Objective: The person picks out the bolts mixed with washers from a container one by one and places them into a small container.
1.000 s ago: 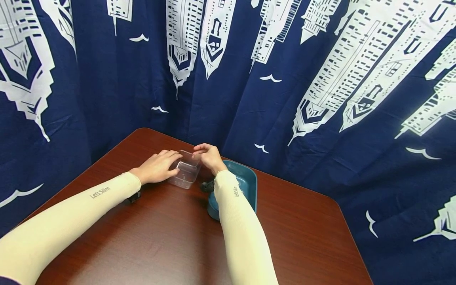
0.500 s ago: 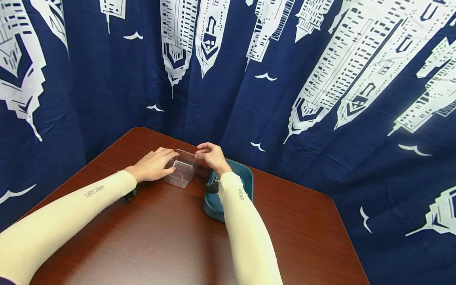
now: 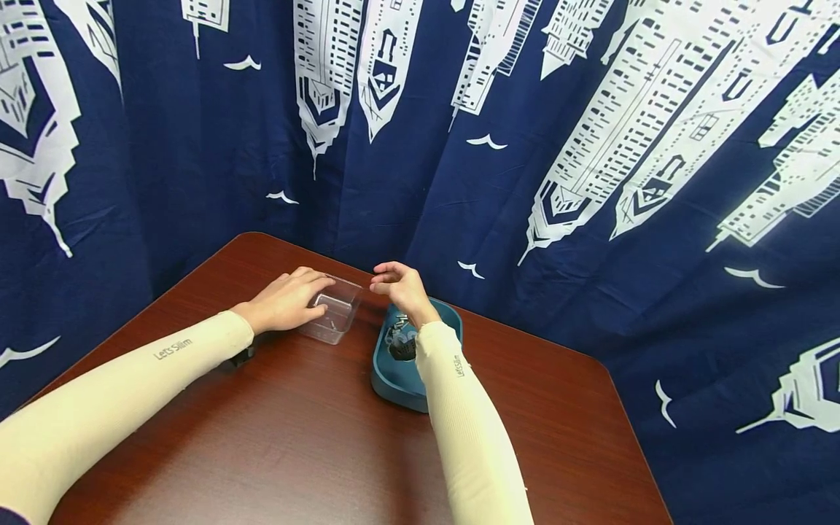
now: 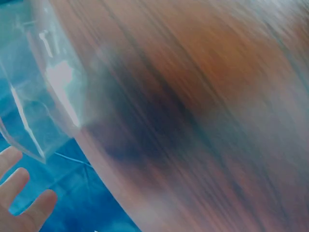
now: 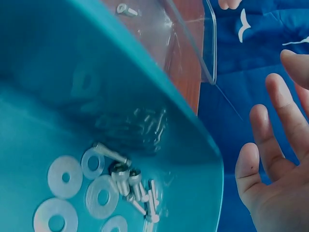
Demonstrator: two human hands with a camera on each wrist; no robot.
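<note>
In the head view a clear plastic container stands on the table. My left hand rests at its left rim with fingers extended; in the left wrist view those fingertips are spread beside the clear wall. One small bolt lies inside the container. To its right is a teal tray holding flat washers and several metal bolts. My right hand is above the tray's far end, fingers loosely bent and apart, nothing visible between them in the right wrist view.
The brown wooden table has rounded corners. A dark blue curtain with white building prints hangs close behind its far edges.
My right hand has moved to the right, away from the clear container and over the teal tray, uncovering more of the tray's contents. The left hand stays at the container's rim.
</note>
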